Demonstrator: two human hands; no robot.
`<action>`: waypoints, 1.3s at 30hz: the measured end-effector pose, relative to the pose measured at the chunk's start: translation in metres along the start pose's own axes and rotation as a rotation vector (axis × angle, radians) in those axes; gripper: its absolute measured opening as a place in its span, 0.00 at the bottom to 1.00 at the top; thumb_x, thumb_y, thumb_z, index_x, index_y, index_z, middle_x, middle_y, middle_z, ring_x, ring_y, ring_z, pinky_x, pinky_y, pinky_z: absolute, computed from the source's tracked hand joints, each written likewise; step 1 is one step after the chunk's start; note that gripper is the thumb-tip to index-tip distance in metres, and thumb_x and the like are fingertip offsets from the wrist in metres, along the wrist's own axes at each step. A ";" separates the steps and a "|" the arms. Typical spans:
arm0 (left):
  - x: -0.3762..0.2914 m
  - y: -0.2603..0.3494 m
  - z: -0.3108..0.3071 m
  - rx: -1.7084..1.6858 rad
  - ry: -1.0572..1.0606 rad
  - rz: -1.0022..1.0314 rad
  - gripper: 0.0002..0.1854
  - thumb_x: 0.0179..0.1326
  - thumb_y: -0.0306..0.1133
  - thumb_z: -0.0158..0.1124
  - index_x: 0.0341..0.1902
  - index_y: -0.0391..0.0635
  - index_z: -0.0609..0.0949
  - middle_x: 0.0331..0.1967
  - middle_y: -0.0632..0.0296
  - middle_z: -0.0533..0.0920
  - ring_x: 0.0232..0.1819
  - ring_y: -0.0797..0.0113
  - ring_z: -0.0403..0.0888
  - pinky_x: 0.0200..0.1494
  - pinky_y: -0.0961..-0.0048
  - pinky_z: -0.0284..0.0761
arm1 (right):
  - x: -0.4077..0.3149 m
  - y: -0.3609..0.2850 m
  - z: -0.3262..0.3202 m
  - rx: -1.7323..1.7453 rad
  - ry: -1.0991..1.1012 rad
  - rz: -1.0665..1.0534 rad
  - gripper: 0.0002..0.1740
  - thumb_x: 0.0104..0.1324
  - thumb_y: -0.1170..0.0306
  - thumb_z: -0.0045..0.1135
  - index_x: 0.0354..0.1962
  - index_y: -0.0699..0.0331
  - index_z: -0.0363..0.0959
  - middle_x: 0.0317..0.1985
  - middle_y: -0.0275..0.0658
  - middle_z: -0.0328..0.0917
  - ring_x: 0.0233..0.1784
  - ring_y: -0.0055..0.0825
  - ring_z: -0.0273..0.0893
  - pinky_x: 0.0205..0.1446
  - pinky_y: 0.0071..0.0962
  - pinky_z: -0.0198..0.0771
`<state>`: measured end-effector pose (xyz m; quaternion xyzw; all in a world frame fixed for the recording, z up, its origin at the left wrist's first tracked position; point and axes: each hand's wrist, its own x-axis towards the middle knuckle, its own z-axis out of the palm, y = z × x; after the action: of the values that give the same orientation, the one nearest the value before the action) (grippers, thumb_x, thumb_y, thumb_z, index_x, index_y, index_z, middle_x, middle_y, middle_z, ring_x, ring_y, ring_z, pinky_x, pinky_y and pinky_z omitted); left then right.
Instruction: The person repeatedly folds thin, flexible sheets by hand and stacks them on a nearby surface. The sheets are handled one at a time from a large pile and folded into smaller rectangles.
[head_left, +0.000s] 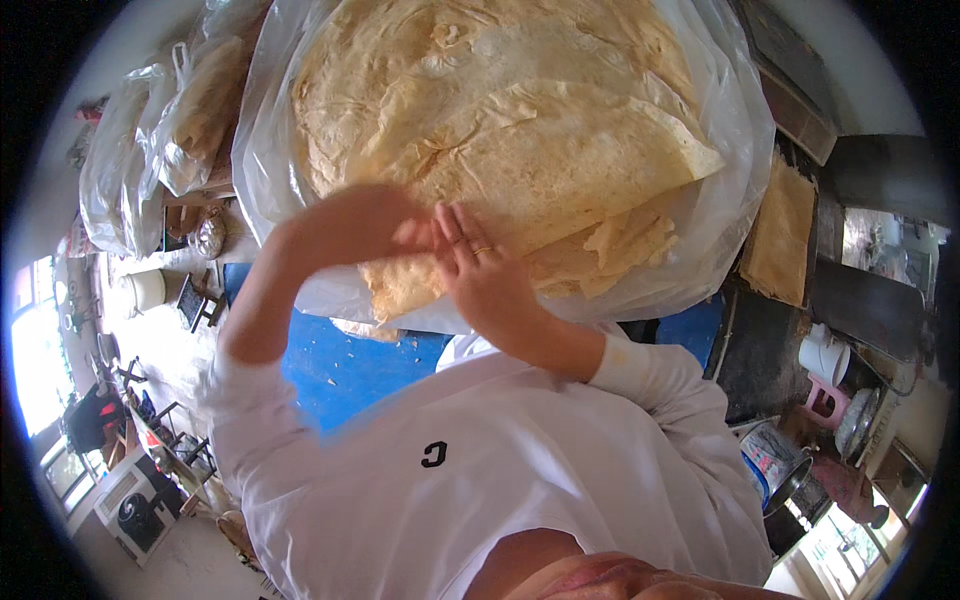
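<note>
A stack of large, thin, browned flatbreads (517, 157) lies in front of me inside a big clear plastic bag (727, 217). One sheet is folded over, and torn pieces (630, 244) show beneath its near edge. My left hand (390, 225) is blurred by motion above the near left side of the stack. Whether its fingers hold anything is unclear. My right hand (480, 266), with a ring on one finger, is stretched flat over the near edge of the bread. Its fingertips overlap or meet those of the left hand in this view.
Filled plastic bags (199, 112) stand at the left. Below the stack is a blue surface (352, 360) with crumbs. A folded brown sheet (780, 225) lies at the right, near a white container (823, 356) and a pink stool (825, 401). A white bucket (142, 292) stands farther left.
</note>
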<state>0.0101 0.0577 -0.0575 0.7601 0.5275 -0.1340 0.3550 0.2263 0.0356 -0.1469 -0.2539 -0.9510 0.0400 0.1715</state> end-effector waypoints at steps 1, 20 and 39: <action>0.025 -0.010 -0.007 -0.123 0.226 0.087 0.17 0.66 0.47 0.63 0.46 0.47 0.84 0.42 0.54 0.84 0.45 0.57 0.82 0.51 0.65 0.76 | 0.002 -0.007 0.003 0.067 0.021 -0.003 0.34 0.61 0.71 0.54 0.65 0.75 0.62 0.68 0.54 0.64 0.72 0.48 0.62 0.77 0.42 0.54; 0.129 0.056 0.086 0.076 1.019 -0.120 0.49 0.61 0.64 0.58 0.73 0.36 0.63 0.74 0.44 0.60 0.78 0.41 0.51 0.77 0.44 0.40 | -0.057 0.094 -0.096 1.760 -0.385 1.047 0.17 0.78 0.63 0.45 0.54 0.67 0.68 0.52 0.40 0.79 0.59 0.26 0.77 0.62 0.31 0.73; 0.075 0.088 0.031 -2.148 1.290 0.144 0.20 0.65 0.25 0.53 0.60 0.33 0.73 0.53 0.52 0.80 0.54 0.61 0.80 0.57 0.66 0.77 | -0.032 0.129 -0.055 0.567 -0.095 0.146 0.37 0.70 0.55 0.56 0.72 0.56 0.56 0.74 0.42 0.58 0.79 0.43 0.50 0.81 0.43 0.43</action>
<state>0.1249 0.0722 -0.0880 0.0414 0.4050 0.7782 0.4782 0.3316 0.1309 -0.1261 -0.2614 -0.8882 0.3282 0.1875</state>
